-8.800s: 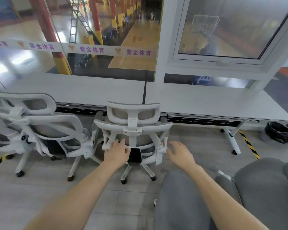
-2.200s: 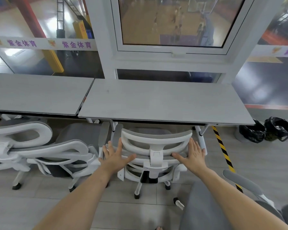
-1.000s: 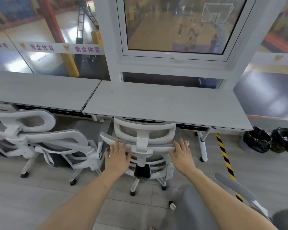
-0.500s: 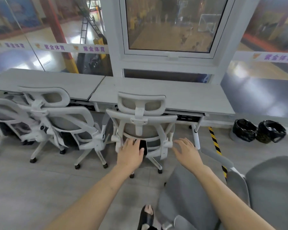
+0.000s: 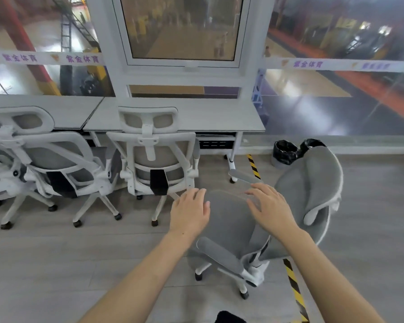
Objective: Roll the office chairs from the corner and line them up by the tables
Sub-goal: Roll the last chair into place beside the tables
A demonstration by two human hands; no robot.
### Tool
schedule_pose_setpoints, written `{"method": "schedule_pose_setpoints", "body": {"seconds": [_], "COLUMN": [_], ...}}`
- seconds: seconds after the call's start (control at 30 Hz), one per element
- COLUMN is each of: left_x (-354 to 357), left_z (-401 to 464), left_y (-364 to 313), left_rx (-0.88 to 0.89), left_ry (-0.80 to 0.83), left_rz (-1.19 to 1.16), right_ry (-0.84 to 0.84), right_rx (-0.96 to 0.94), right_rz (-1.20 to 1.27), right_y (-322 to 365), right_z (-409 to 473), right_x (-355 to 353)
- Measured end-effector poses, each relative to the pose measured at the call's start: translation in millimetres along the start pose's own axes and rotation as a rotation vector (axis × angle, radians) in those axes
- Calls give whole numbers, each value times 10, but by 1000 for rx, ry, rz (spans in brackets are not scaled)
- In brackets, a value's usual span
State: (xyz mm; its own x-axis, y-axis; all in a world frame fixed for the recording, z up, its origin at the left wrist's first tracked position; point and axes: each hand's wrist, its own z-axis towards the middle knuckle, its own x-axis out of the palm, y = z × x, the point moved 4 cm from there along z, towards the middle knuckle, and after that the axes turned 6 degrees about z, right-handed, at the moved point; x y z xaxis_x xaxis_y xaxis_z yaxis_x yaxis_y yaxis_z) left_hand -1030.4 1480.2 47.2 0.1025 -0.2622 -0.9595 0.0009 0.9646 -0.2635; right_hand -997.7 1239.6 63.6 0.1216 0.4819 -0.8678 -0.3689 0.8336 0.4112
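- Hands both out front, palms down, fingers spread loose, gripping nothing.
- Left hand hovers at left edge of the grey chair seat; contact can't be confirmed.
- Right hand over right part of same seat, just below the far armrest; touching or not, can't tell.
- Loose grey chair stands apart from the tables, turned sideways, backrest to the right, near armrest toward camera, castors on the wood-look floor.
- Chair at right table already parked, white frame back facing camera, headrest against the right table edge.
- Second parked chair just left of it, at the left table; part of a third at frame's left edge.
- Two black bin bags on floor right of the tables, behind loose chair's backrest.
- Yellow-black floor tape runs from the table leg under the loose chair toward camera.
- Glass wall with window behind tables.
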Motion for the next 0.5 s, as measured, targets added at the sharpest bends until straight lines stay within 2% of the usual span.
{"method": "schedule_pose_setpoints", "body": {"seconds": [0.33,0.5], "left_x": [309,514], "left_z": [-74,10], "left_y": [-1643,-2631], "left_rx": [47,61], "left_ry": [0,-8], "left_rz": [6,0], "right_ry": [-72,21], "right_rx": [-39,-67], "right_rz": [-34,-32], "right_y": [-1312,-2099], "right_z": [-385,-415], "right_x": [-1111,-1501]}}
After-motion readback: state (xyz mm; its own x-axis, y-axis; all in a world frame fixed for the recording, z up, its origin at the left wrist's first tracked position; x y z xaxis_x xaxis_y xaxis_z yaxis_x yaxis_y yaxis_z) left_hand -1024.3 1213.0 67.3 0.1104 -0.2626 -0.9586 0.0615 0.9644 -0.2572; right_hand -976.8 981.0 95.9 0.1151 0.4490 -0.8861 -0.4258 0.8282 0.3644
